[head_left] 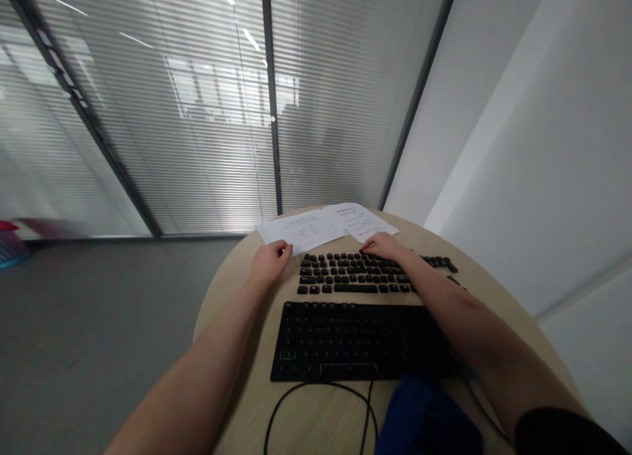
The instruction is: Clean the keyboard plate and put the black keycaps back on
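Loose black keycaps (355, 288) lie in keyboard order on the round wooden table (227, 317). Nearer to me is a black keyboard base (345, 340), its keycaps off along most of what shows. My right hand (384, 245) reaches over the laid-out keycaps, its fingertips pinched at a keycap in the far row. Left of the keycaps, my left hand (270, 263) rests by the paper's edge with curled fingers; whatever may be inside them is hidden. My right forearm covers the right part of the keycaps and the base.
Printed sheets of paper (316, 228) lie at the table's far edge. A black cable (286, 396) loops in front of the base, beside a blue cloth (427, 415). Glass partitions with blinds (207, 145) stand behind, a white wall (553, 178) at right.
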### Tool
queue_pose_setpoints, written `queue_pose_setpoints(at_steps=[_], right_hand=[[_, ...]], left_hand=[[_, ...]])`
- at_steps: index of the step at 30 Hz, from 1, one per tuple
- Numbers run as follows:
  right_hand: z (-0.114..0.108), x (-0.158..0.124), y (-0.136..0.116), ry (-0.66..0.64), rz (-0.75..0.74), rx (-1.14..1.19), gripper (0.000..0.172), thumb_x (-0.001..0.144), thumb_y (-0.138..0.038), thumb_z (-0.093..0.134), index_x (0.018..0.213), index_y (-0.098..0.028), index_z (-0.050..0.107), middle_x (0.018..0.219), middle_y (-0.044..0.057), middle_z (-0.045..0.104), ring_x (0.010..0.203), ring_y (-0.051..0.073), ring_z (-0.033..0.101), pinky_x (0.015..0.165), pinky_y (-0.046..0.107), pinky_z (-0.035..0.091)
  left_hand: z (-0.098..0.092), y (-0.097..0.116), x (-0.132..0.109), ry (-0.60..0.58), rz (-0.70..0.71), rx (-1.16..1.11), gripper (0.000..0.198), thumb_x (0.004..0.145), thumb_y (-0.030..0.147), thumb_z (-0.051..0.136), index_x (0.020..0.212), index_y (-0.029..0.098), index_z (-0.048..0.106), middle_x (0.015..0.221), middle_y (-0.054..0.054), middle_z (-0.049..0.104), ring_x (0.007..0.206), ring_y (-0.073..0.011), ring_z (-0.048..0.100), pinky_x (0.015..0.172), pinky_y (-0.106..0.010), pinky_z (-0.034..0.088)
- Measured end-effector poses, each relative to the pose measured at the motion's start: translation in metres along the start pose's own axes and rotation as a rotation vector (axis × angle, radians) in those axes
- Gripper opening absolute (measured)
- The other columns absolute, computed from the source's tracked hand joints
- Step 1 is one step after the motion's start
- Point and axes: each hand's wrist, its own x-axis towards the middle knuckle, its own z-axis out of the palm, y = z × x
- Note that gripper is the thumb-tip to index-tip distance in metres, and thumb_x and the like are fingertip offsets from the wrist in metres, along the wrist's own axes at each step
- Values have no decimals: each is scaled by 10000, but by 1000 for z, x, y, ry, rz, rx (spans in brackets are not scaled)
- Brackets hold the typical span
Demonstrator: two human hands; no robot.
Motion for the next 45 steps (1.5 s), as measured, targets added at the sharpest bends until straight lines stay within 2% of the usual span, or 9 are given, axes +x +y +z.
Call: queue_pose_setpoints(at_steps=[10,18,24,28,30,32,35,39,45], right_hand=[[4,14,-3,8,-35,11,183,853,-277,725,994,-230,832,1069,60,792,1080,243,695,995,327,483],[7,19,-22,25,-47,15,143,835,-248,730,936,-232,829,1013,43,799,1014,229,710,943,318,506],[-7,17,-36,130,-43,44,129,837,-213,723,918,-229,822,1014,48,794,1029,229,708,981,345,504],[-14,-30,-50,268,-65,119,166,892,-276,689,1009,-247,804,1107,48,774,1116,236,676,1046,406,483],[-9,-71,-60,351,-194,291,150,885,-307,711,994,-254,800,1062,44,779,1060,228,696,1021,415,511],[2,-114,-72,322,-286,468,128,883,-336,725,961,-264,797,1046,41,781,1018,215,717,982,402,546],[21,-156,-84,283,-261,602,109,885,-349,726,893,-264,792,999,44,788,963,210,739,925,387,582],[39,-162,-87,257,-220,635,110,871,-348,736,881,-258,798,972,45,794,925,215,749,910,398,591],[39,-158,-87,244,-181,558,103,843,-267,756,933,-257,807,953,38,792,917,220,741,877,387,584]], left_hand=[[-4,-1,1,22,-19,-2,360,918,446,485,700,211,648,664,-37,642,642,-191,549,617,-298,319],[-6,0,-1,26,-8,-10,349,916,425,493,665,214,615,651,-32,634,632,-186,547,612,-297,311],[-9,4,-1,30,-16,-10,343,911,420,498,665,219,627,651,-37,640,629,-193,547,607,-298,313],[-8,5,-2,30,-20,-17,343,913,431,489,703,214,654,676,-42,651,646,-197,551,612,-302,315],[-6,5,-1,29,-26,-22,350,913,437,487,710,209,658,679,-44,649,647,-197,545,614,-305,312],[-4,6,0,27,-30,-22,351,908,436,492,703,203,656,675,-44,642,641,-193,536,613,-306,306],[-2,9,0,28,-11,-10,353,905,431,494,693,197,652,657,-39,627,626,-185,522,604,-305,295],[-4,12,-4,28,-3,18,357,904,433,485,685,196,638,657,-37,626,630,-183,523,600,-303,295],[-9,2,-5,69,-57,11,350,891,457,490,692,207,630,648,-28,623,641,-183,545,599,-295,317]])
